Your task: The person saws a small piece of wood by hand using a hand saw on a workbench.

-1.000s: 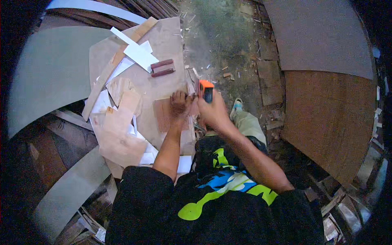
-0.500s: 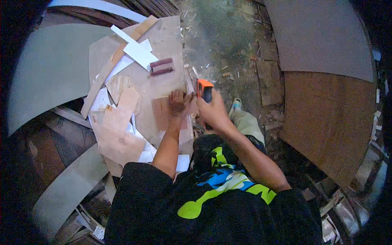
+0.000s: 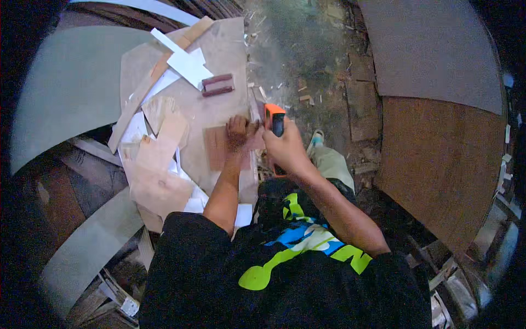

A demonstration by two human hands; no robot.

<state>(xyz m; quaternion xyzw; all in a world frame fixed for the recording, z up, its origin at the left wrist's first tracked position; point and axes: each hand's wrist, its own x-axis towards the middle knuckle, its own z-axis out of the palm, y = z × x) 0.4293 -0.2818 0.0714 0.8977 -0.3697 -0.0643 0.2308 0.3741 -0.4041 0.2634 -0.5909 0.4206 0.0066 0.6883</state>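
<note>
My right hand (image 3: 285, 147) is wrapped round the orange and black handle of a handsaw (image 3: 275, 111). Its grey blade slants up and away along the right edge of a pale wooden work table (image 3: 227, 55). Just left of the saw, my left hand (image 3: 238, 132) rests palm down on a reddish-brown board (image 3: 215, 156), fingers apart and thumb toward the blade. That board lies flat at the table's edge, partly covered by my hand. Where the blade meets the wood is blurred and partly hidden by my hands.
Two dark red strips (image 3: 217, 85) lie beyond my left hand. White offcuts (image 3: 189, 68), a long wooden strip (image 3: 159, 74) and pale plywood scraps (image 3: 161, 189) are piled at the left. Wood chips litter the floor (image 3: 301, 55). A large brown panel (image 3: 438, 164) stands at the right.
The right hand and saw have shifted very slightly, and the handle's lower orange end shows more now. The left hand stays on the board. The whole view has moved a little.
</note>
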